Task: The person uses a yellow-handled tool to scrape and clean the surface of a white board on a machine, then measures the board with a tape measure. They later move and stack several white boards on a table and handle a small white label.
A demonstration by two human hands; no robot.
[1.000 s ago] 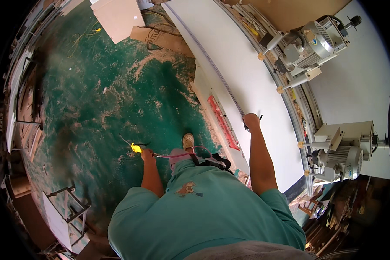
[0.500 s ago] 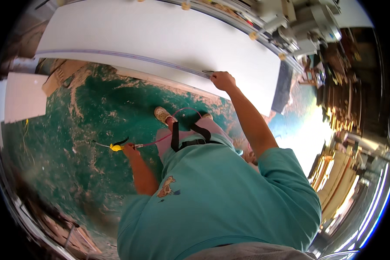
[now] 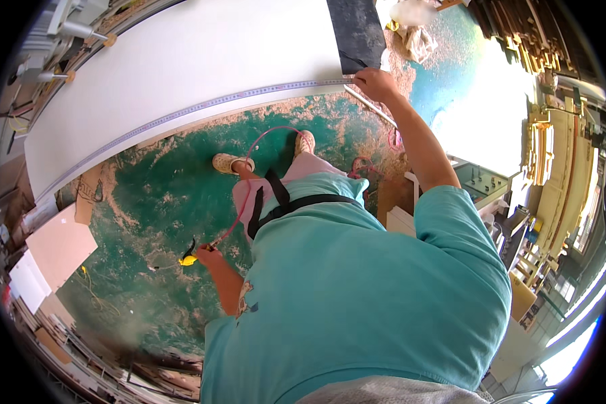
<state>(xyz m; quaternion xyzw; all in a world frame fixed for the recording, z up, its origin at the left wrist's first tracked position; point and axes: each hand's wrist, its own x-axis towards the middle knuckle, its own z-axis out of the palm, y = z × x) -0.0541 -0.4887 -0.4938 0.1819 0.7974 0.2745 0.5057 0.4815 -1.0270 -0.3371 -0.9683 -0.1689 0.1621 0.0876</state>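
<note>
My left hand [image 3: 211, 254] is closed around a yellow air blow gun [image 3: 188, 260] with a black lever, held low on the left over the floor. A thin pink hose [image 3: 244, 195] loops from it past my legs. My right hand [image 3: 377, 85], arm stretched forward, pinches the end of a measuring tape [image 3: 215, 102] at the near right corner of a long white panel [image 3: 202, 54]. The tape runs leftward along the panel's near edge. A thin dark item [image 3: 354, 60] shows beside the fingertips; its kind is unclear.
A black sheet [image 3: 357, 30] adjoins the panel's right end. Machine parts [image 3: 57, 47] stand at the upper left. Dust covers the green floor [image 3: 155, 222]. Pale boards [image 3: 59, 246] are at left, stacked boards [image 3: 565, 175] at right. A light strip [image 3: 370, 106] projects near my right hand.
My view has turned and moved toward the panel's right end. My right hand has drawn the tape's end rightward to the corner. The blow gun stays in my left hand.
</note>
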